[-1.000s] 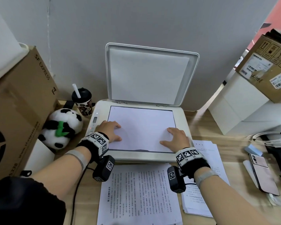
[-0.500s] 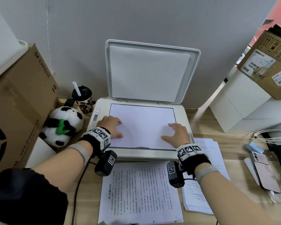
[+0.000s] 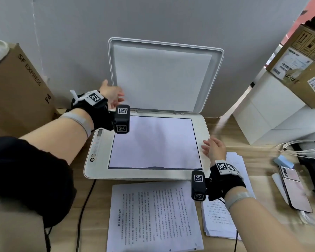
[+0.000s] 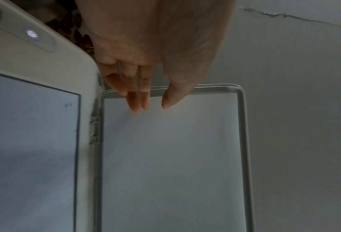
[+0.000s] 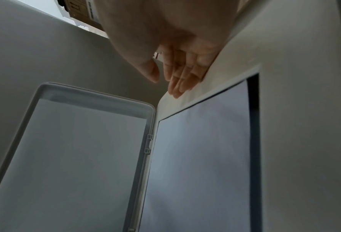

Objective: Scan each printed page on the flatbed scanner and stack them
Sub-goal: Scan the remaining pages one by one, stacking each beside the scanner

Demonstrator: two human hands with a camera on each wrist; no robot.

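My left hand (image 3: 111, 94) is up in the air at about ten o'clock from the scanner (image 3: 205, 128), fingers (image 4: 138, 100) straight and loose, gripping nothing; from the left wrist view the fingertips sit in front of the left edge of the raised lid (image 3: 164, 75), and I cannot tell whether they touch it. My right hand (image 3: 214, 148) is released too, fingers (image 5: 177, 81) stretched out and close together, resting at the scanner's right rim at three o'clock of the glass, holding nothing.

The page being scanned (image 3: 154, 142) lies flat on the glass, blank side up, filling the bed; the lid stands upright against the wall behind it. At six o'clock, just in front of the scanner, a printed page (image 3: 154, 217) lies face up on the wooden desk (image 3: 267, 155). A stack of printed pages (image 3: 218, 219) sits at four o'clock, partly under my right wrist.

A cardboard box (image 3: 16, 88) stands at nine o'clock. At three o'clock, well apart from the scanner, I see a phone (image 3: 293, 188), a coiled white cable (image 3: 305, 148) and white boxes (image 3: 273, 113) with another carton (image 3: 302, 60) on top
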